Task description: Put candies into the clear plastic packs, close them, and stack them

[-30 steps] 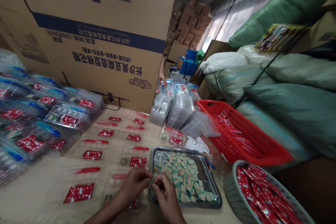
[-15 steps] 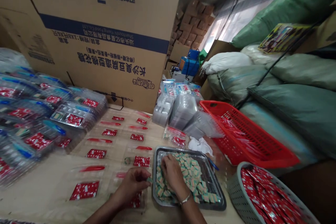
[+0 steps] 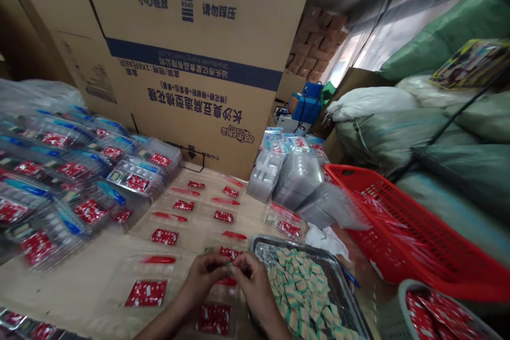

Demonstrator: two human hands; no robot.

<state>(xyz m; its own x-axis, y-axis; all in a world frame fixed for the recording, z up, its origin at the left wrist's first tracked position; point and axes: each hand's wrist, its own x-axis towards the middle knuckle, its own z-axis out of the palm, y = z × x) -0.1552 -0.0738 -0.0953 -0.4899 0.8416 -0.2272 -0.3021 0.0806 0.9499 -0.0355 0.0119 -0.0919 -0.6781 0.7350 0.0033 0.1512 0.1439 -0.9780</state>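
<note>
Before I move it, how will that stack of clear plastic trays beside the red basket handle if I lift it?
The stack of clear plastic trays will probably feel light for its size, since its walls look thin. Its smooth, glossy sides may be slippery. The trays seem merely nested, not bound, so the stack could slide apart or tip if pushed.

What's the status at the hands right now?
Left hand and right hand together, fingertips pinching a small striped cube. Metal tray of cubes beside right hand. Red-printed packet beneath them.
</note>
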